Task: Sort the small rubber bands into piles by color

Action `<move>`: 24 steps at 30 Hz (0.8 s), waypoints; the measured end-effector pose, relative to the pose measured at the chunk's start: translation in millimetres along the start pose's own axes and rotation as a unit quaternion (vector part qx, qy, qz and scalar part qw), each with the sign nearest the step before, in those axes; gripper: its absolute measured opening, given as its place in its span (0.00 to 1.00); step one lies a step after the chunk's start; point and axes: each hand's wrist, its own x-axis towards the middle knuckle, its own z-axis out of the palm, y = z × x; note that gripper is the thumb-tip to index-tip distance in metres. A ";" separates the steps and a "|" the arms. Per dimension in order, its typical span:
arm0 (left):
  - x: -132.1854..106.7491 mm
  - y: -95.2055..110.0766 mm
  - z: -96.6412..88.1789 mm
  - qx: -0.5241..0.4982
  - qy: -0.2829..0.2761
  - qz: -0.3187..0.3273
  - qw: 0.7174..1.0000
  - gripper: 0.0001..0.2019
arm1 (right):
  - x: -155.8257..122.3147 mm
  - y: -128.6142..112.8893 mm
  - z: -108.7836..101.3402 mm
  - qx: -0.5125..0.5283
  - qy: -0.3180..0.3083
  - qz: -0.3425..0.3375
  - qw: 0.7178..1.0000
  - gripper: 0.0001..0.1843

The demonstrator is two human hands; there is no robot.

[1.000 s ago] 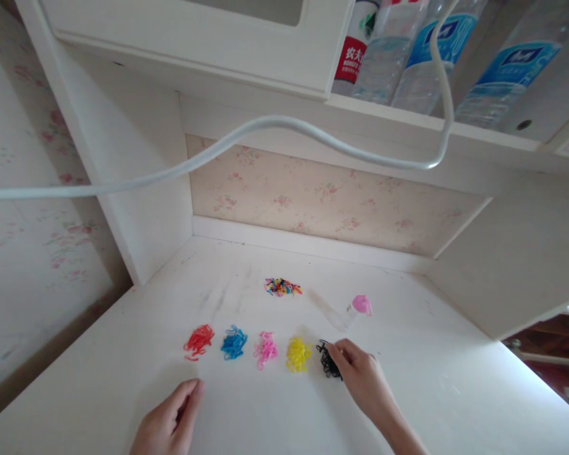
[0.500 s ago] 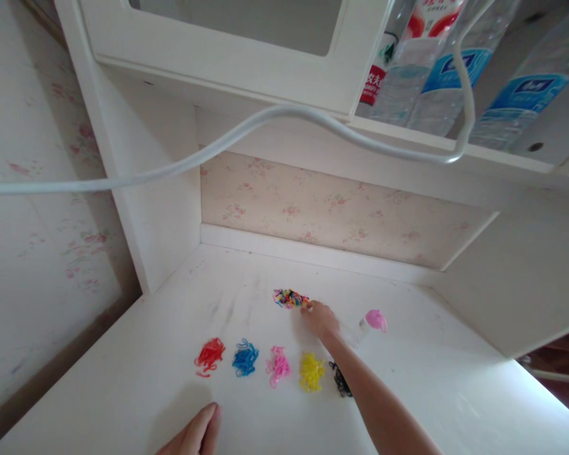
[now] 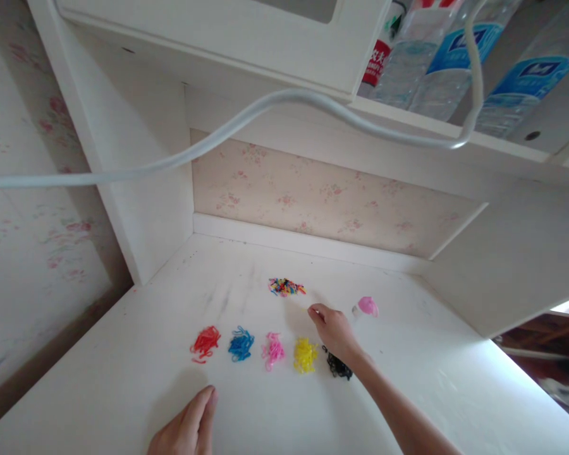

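Note:
My right hand (image 3: 332,328) hovers between the mixed pile of coloured rubber bands (image 3: 287,287) and the yellow rubber bands (image 3: 305,355). Its thumb and forefinger pinch a tiny rubber band, which looks yellow. Under the right wrist lie black rubber bands (image 3: 340,366), partly covered by the arm. To the left, in a row, are pink rubber bands (image 3: 274,351), blue rubber bands (image 3: 241,344) and red rubber bands (image 3: 205,342). My left hand (image 3: 186,424) rests closed on the table below the red pile, and nothing shows at its fingertips.
A small clear container with a pink top (image 3: 368,307) lies right of my right hand. A white cable (image 3: 284,97) crosses in front of the overhead cabinet (image 3: 208,44). Plastic bottles (image 3: 526,85) stand on the upper shelf. White side panels and a papered wall enclose the white table (image 3: 265,411).
My right hand has drawn back from the mixed pile, toward me and slightly right, with a small band in its pinch. My left hand stays closed. The view has shifted slightly.

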 end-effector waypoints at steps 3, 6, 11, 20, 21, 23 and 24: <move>2.5 4.8 -3.8 0.010 0.000 0.003 1.000 0.15 | -26.0 7.6 -4.4 0.017 -0.018 -0.036 0.999 0.19; 4.6 8.7 -7.5 0.015 -0.002 0.010 1.000 0.15 | -42.6 15.3 -7.1 0.020 -0.024 -0.046 0.998 0.21; 6.3 11.4 -8.8 0.030 -0.007 0.026 0.999 0.15 | -66.8 37.4 -9.6 0.121 0.075 0.037 0.989 0.22; 7.0 12.5 -6.5 0.075 -0.066 0.040 0.994 0.15 | -125.4 123.8 -10.4 0.483 0.213 0.273 0.804 0.24; 7.3 13.0 -6.2 0.082 -0.075 0.039 0.993 0.15 | -130.6 129.6 -5.0 0.472 0.223 0.289 0.802 0.24; 7.6 14.5 -5.3 0.094 -0.085 0.036 0.991 0.15 | -139.0 136.0 7.4 0.427 0.211 0.316 0.821 0.25; 7.5 15.5 -4.8 0.097 -0.087 0.036 0.991 0.15 | -141.8 137.0 12.9 0.404 0.195 0.322 0.834 0.25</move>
